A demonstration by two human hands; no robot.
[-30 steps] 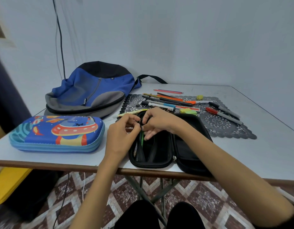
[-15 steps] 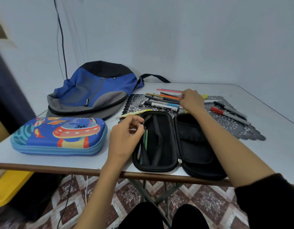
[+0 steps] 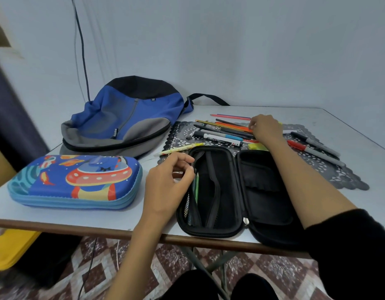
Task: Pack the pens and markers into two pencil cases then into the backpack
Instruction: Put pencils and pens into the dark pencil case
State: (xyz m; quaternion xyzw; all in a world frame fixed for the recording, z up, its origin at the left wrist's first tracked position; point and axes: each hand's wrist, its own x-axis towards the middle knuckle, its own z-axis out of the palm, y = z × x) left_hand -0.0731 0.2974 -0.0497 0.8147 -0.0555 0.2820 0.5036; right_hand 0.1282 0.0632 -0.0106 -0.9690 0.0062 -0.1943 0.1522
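One bench (image 3: pixel 57 213) carries one blue backpack (image 3: pixel 126 118), one grey lace mat (image 3: pixel 338 169) and two cases: one black pencil case (image 3: pixel 219 191) lying open, one blue pencil case (image 3: pixel 79 180) closed. Two hands show, one left hand (image 3: pixel 165 182), one right hand (image 3: pixel 264 128). Two grey markers lie apart: one red-capped marker (image 3: pixel 315 151), one black-capped marker (image 3: pixel 315 142). One yellow pen (image 3: pixel 180 148) lies alone. The heap of pens (image 3: pixel 222 133) overlaps too much to count.
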